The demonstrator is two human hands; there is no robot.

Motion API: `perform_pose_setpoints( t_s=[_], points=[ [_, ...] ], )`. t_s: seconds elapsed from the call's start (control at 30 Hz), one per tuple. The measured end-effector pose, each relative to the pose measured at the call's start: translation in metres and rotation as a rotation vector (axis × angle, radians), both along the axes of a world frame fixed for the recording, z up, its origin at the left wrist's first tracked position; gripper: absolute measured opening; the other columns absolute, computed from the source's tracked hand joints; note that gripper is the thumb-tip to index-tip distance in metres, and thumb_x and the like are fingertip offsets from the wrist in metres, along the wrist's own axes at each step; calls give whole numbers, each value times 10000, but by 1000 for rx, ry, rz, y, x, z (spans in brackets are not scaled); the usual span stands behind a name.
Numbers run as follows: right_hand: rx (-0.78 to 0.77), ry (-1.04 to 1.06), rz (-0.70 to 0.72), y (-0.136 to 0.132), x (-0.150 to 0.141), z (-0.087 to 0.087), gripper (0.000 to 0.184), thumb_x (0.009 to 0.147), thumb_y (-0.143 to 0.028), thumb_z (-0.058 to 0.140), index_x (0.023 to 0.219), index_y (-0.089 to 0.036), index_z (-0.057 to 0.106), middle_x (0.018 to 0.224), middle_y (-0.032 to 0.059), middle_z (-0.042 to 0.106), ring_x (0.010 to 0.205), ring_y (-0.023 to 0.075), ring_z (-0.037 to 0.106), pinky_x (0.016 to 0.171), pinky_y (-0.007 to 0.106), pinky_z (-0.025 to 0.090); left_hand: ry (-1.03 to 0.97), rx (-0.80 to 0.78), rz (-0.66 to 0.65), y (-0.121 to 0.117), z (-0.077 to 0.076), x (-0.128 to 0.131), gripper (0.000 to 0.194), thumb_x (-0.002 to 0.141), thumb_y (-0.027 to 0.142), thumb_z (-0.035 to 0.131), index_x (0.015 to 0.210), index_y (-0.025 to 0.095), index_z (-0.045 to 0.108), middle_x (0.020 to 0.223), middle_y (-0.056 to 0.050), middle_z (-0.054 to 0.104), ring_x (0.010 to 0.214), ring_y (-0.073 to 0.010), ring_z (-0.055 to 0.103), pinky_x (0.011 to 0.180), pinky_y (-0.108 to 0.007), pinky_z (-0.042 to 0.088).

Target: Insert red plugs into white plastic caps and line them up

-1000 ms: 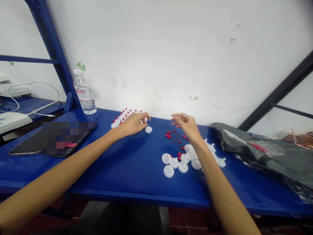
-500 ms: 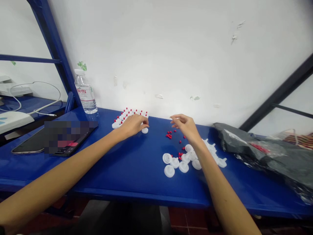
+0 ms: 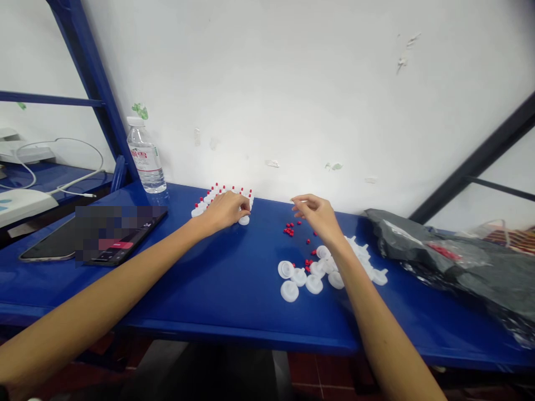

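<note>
My left hand (image 3: 225, 210) is closed, its thumb and fingers pinched on a white bottle cap (image 3: 244, 220) at the front of the group of red-tipped caps. The top of this cap is hidden by my fingers. White caps with small red tips (image 3: 196, 213) stand close together behind and beside that hand, partly covered by it. My right hand (image 3: 318, 214) hovers above the table with loosely bent fingers apart, and nothing shows in them. Small red tips (image 3: 288, 230) lie scattered below it. Loose white caps (image 3: 314, 284) without red tips are heaped nearer, partly behind my right forearm.
On the left of the blue table (image 3: 200, 295) lie two phones (image 3: 50, 239), with a water bottle (image 3: 146, 159) standing behind them. A dark plastic bag (image 3: 451, 267) spreads over the right side. The white wall (image 3: 267, 100) rises at the back edge.
My left hand has shifted slightly left and away from me, and the white cap at its fingertips has moved with it to the group. My right hand is nearly still.
</note>
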State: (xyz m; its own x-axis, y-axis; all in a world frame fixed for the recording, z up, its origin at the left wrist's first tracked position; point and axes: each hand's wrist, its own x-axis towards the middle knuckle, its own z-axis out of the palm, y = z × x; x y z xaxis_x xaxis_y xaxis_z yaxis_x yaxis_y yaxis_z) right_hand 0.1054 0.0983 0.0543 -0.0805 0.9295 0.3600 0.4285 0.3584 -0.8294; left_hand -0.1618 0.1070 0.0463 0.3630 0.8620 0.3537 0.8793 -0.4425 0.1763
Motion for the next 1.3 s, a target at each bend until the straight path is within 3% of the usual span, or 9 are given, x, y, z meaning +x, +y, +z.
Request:
perform_pose_setpoints(
  t_s=[0.53,0.8,0.9,1.03,1.17,1.3],
  points=[
    [-11,-47,-24,-7,-5,3,249,866,-365,611,991,-188,734,844,56,762,724,189,725,698,293,520,-194,-124,-36,7,1,-2,75,792,149,705,754,164,768,774,-45,763,718,-171,676,677,-264,440],
    [2,-64,-30,-5,-3,2,241,859,-358,598,977,-194,729,848,54,765,724,193,730,698,294,527,-39,-111,9,2,4,3,109,819,173,663,793,165,769,801,-59,759,746,-186,674,657,-268,417],
    [77,-132,-111,-4,7,6,240,867,-341,567,974,-201,731,839,46,761,727,193,726,700,295,529,64,-64,47,1,3,4,139,832,191,619,825,190,758,859,-64,755,831,-222,674,653,-283,400],
    [162,-303,-340,0,32,12,258,877,-325,535,995,-219,739,832,44,759,758,204,721,767,322,525,148,20,26,0,-2,4,166,849,191,560,811,191,721,860,-83,727,856,-240,663,651,-290,391],
    [39,-470,-374,0,55,20,237,869,-315,559,955,-207,750,814,49,765,686,192,705,745,317,512,169,56,7,-2,-5,3,178,893,215,523,817,188,682,864,-85,706,815,-233,651,632,-295,378],
    [-273,-527,-93,-8,65,26,255,823,-409,661,871,-175,751,787,72,761,625,187,682,580,283,485,209,94,-17,-3,-10,3,199,928,229,499,901,188,692,928,-93,689,881,-238,641,669,-296,408]
  ],
)
